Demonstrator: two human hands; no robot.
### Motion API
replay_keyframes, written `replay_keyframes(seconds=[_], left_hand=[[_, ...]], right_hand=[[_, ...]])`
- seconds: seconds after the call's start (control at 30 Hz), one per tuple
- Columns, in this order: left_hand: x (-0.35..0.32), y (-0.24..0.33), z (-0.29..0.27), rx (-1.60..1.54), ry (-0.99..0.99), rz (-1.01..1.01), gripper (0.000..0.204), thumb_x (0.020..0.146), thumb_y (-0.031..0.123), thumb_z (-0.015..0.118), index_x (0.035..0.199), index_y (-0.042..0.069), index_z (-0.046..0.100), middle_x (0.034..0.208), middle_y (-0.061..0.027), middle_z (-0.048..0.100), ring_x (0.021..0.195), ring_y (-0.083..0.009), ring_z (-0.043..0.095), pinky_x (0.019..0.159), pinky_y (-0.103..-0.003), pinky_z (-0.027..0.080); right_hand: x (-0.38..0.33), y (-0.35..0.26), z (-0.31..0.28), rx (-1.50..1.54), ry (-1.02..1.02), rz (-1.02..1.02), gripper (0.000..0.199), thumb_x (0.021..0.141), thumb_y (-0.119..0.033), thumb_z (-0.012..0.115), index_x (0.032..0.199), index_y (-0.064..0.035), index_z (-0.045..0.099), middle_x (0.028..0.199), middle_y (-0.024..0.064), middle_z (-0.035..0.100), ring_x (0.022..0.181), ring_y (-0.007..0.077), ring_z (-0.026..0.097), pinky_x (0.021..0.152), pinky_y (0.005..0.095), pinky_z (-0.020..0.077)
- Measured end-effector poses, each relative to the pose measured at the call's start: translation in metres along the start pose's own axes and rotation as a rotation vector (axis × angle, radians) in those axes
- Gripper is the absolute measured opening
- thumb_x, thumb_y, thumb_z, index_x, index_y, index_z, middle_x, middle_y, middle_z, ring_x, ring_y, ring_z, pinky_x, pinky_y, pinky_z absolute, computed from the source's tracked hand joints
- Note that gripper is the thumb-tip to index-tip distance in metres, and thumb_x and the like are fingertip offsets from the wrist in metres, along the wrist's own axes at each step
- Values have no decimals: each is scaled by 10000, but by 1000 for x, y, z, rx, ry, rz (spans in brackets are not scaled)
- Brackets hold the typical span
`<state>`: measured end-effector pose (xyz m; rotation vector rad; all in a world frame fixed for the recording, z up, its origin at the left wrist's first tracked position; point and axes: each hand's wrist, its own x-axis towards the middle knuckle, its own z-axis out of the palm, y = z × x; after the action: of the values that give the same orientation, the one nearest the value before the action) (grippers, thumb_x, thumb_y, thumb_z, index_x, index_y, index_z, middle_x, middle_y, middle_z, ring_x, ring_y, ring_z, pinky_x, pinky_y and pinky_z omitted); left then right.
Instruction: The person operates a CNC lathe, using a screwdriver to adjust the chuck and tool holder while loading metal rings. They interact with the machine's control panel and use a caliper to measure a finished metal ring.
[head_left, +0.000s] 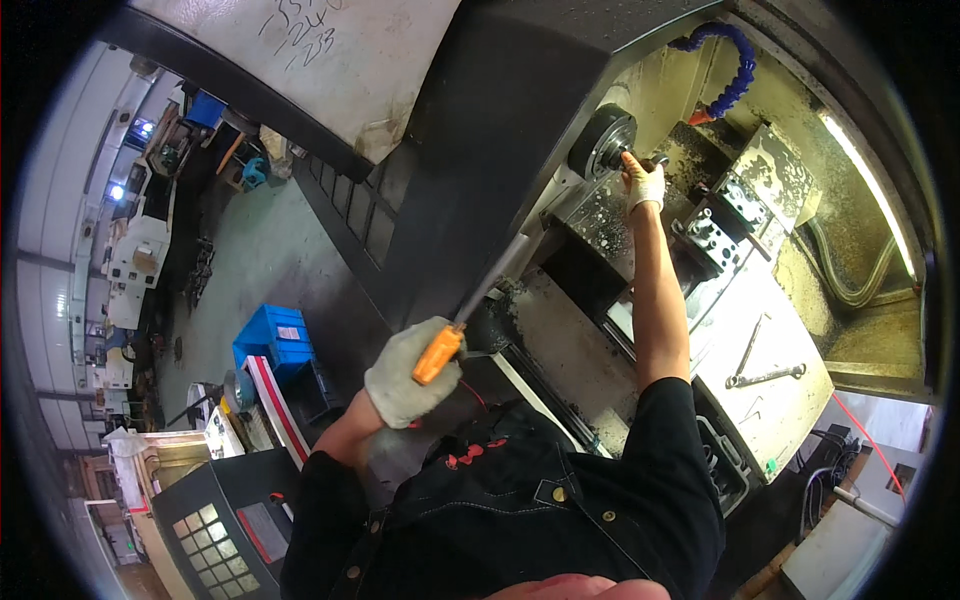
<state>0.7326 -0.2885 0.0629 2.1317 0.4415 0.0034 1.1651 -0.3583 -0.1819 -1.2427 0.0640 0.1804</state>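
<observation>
My left hand (pixel 408 375), in a pale work glove, is closed round the orange handle (pixel 438 354) of a tool with a long thin metal shaft. The shaft points up and right along the machine's dark door edge; its tip is hard to make out. My right hand (pixel 645 184), in a white glove with bare fingertips showing, reaches into the lathe at the face of the round dark chuck (pixel 603 141). Its fingers are bent at the chuck's centre, beside a small round metal part (pixel 659 160). What they grip there cannot be made out.
Right of my right arm is a tool block (pixel 710 240) with several holes. Two wrenches (pixel 765 376) lie on the pale metal cover below it. A blue coolant hose (pixel 742 75) curves above. A blue bin (pixel 275 343) stands at the left, and the dark door (pixel 480 140) rises between my hands.
</observation>
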Motion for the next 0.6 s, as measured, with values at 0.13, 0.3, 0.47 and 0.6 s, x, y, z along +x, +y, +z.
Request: replay_keyframes(seconds=[0.13, 0.3, 0.47, 0.6], left_hand=[[6, 20, 40, 329, -58, 58, 352, 676, 153, 621, 988, 44, 500, 878, -163, 563, 818, -351, 560, 707, -388, 452], [19, 9, 67, 205, 34, 117, 294, 699, 130, 595, 961, 36, 501, 842, -139, 558, 788, -297, 564, 703, -342, 440], [-17, -1, 14, -147, -73, 126, 170, 691, 23, 561, 855, 26, 516, 805, -67, 540, 750, -151, 522, 702, -281, 419], [-37, -8, -43, -228, 131, 192, 261, 709, -23, 509, 961, 44, 511, 780, -38, 489, 719, -127, 490, 691, -267, 420]], right_hand=[[-2, 5, -4, -79, -42, -196, 482, 619, -197, 813, 952, -12, 516, 869, 68, 595, 747, 167, 539, 705, 291, 442], [-16, -2, -5, -247, -55, -398, 386, 644, -126, 781, 946, -41, 557, 837, 37, 614, 732, 148, 550, 697, 272, 445], [-12, -6, -1, -399, -50, -218, 321, 668, -207, 764, 882, -33, 600, 765, 10, 596, 613, 120, 492, 570, 254, 400], [23, -5, -9, 61, -49, 336, 184, 754, -151, 700, 816, -34, 572, 691, 80, 617, 426, 135, 463, 363, 224, 344]])
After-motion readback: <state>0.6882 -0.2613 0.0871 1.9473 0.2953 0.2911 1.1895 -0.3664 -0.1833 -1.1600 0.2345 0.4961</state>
